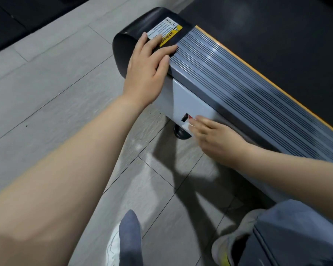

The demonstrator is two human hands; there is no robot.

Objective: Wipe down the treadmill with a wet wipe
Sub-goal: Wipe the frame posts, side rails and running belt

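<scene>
Bare forearms, grey-blue trousers point(296, 237), white shoe point(113, 244), grey shoe point(231, 240)

Soft overhead light throws arm shadows on the floor point(46, 93), glare streaks the ribbed rail point(229, 73), edges blur.

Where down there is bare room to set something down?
The grey floor tiles left of the black end cap are bare, as is the ribbed side rail between the two hands. It is crowded at the cap, where the left hand rests, and at the white side panel by the right hand.
</scene>
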